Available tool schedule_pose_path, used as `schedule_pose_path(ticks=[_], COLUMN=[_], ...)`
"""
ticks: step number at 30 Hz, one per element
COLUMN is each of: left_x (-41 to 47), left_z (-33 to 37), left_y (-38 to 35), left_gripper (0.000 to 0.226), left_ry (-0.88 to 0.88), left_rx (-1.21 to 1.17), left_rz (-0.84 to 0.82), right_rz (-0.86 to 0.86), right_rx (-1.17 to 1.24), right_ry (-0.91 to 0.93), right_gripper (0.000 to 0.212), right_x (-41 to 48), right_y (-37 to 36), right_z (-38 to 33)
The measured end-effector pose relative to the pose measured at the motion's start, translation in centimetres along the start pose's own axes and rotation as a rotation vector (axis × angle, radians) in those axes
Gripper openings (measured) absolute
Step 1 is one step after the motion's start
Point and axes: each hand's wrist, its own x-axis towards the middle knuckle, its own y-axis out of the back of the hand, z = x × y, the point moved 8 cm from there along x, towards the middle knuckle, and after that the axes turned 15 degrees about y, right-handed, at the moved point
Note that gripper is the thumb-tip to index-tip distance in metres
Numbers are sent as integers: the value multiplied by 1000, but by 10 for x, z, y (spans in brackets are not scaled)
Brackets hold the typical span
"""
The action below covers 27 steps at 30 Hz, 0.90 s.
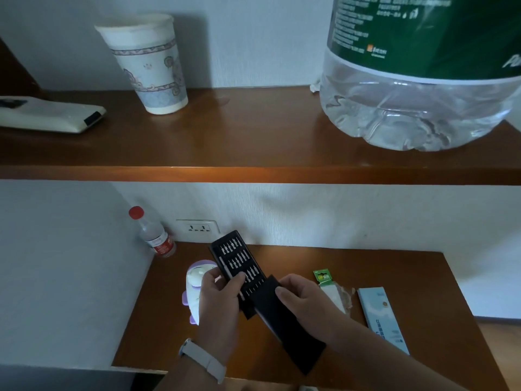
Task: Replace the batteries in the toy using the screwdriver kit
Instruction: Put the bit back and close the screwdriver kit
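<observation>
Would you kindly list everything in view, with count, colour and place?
paper cup: 1, white-blue, shelf left
flat case: 1, cream, shelf far-left
water jug: 1, clear, shelf right
small bottle: 1, red-capped, desk corner
socket: 1, white, wall
toy: 1, white-purple, desk
bit tray: 1, black, left hand
kit sleeve: 1, black, right hand
battery pack: 1, green, desk right
box: 1, pale blue, desk right
left hand: 1, gripping tray
right hand: 1, holding sleeve

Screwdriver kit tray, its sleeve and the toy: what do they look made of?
The bit tray: matte black, probably moulded plastic, with slots holding pale, likely metal bits. The sleeve: plain flat black with a lighter edge, plastic or coated metal; cannot tell which. The toy: glossy white and purple hard plastic, judging by the highlight on its rounded shell.
</observation>
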Motion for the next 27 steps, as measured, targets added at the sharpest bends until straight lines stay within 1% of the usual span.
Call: schedule_pose_path(ticks=[9,12,16,20,23,25,27], left_x=[-14,-16,-19,-25,-29,-33,-36], left_z=[23,27,32,32,32,30,28], left_y=[2,3,1,-8,-15,-20,-25], left_gripper=[25,31,27,23,22,24,30], left_ry=[-73,-75,-98,-104,-96,-84,-83], left_rx=[-137,-154,-141,-141,-146,-141,-117], left_rz=[86,85,69,-2,-75,-146,-227], right_rz=[-60,-70,-74,-91,-73,-50,-26], right_rx=[-83,-86,-108,-116,-84,-63,-35], right_ry=[23,35,48,56,60,76,94], right_gripper=[17,16,14,15,18,19,20], right_x=[2,1,2,3,4,5,5], right_y=[5,7,10,10,11,12,13], right_z=[-16,-23,-31,-36,-41,-44,-48])
